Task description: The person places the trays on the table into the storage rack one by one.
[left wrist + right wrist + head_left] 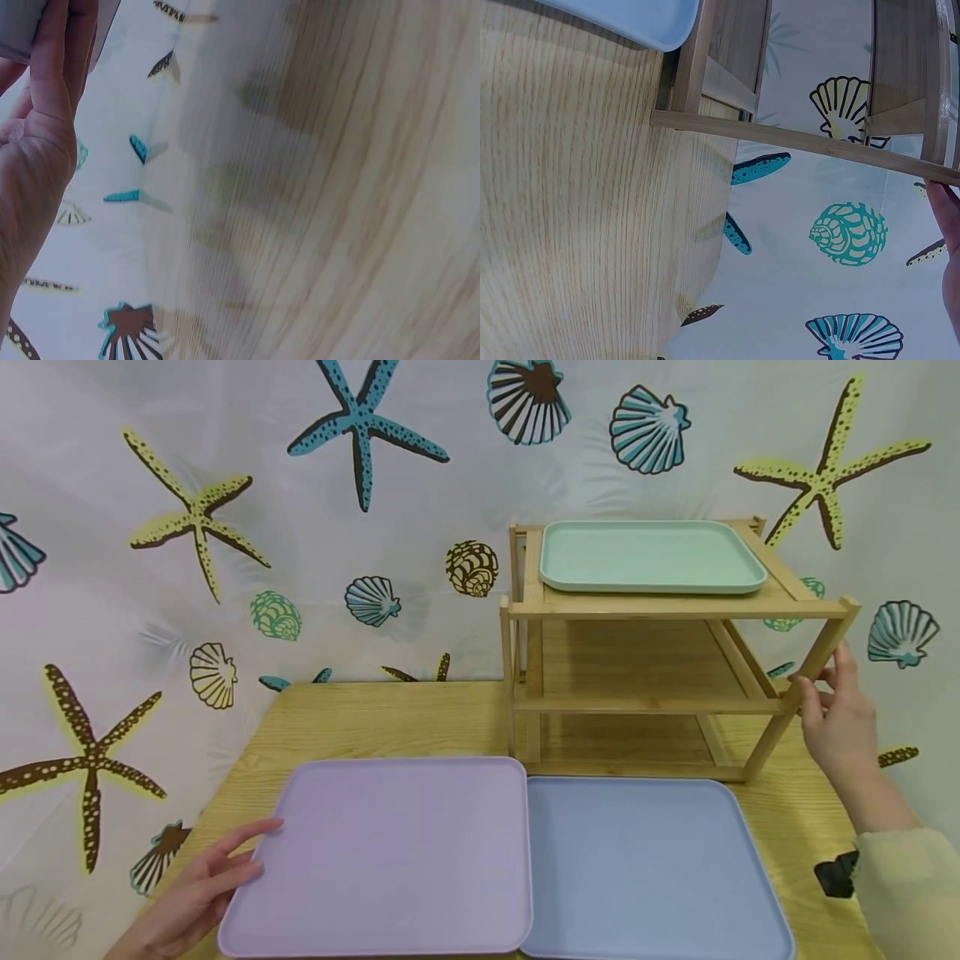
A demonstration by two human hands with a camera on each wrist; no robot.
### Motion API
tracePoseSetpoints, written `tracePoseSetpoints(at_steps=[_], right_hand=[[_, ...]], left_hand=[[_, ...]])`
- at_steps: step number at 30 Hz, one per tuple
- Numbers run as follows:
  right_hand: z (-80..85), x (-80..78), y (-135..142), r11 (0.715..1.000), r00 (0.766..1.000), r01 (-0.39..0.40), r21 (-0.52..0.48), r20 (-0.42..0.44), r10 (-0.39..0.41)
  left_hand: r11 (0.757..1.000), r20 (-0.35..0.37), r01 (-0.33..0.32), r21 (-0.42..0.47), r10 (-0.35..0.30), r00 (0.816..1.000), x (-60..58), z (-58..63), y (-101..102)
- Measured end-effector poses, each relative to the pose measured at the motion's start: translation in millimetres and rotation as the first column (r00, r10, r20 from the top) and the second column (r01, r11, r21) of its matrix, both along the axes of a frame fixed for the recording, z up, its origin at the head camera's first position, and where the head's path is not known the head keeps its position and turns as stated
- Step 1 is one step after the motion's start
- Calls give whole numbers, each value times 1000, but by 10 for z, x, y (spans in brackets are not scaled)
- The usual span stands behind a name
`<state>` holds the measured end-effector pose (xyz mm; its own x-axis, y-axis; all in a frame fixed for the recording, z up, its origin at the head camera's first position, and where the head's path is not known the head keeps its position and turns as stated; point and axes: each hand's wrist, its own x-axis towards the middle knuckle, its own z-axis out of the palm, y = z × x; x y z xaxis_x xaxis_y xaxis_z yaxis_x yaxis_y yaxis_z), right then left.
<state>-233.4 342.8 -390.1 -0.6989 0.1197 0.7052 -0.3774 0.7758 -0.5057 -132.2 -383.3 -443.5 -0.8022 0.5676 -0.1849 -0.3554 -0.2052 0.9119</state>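
A lilac rectangular tray [390,852] lies at the front left. My left hand [198,889] pinches its left rim, and in the left wrist view fingers [52,75] reach up along the tray's edge. Beside it is a blue tray [645,860], its left edge overlapped by the lilac one. At the back right stands a three-tier wooden rack [652,702]. My right hand [843,727] grips the rack's right front post, with the thumb at its front side. The right wrist view shows a fingertip at the rack's post [810,142].
A mint green tray [652,556] sits on the rack's top tier. Behind the wooden table [390,718] hangs a white sheet [420,502] printed with shells and starfish. A small black object [836,872] shows beside my right sleeve [907,893].
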Motion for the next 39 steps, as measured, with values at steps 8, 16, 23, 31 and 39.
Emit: tracePoseSetpoints(at_steps=[8,16,23,31,39], right_hand=[[27,3,-6,1000,1000,7,-4,31,-7],[60,10,2,1000,999,-6,-8,42,6],[44,11,10,1000,998,-16,-5,52,16],[32,4,27,1000,998,-26,8,66,25],[35,8,40,1000,998,-21,10,64,20]], left_hand=[[998,-111,4,70,3,994,39,37,407],[996,-188,-14,93,31,982,88,143,935],[994,-208,-93,51,102,973,116,292,1365],[984,-232,-171,40,176,957,101,410,1845],[982,-208,-175,71,186,960,22,477,2198]])
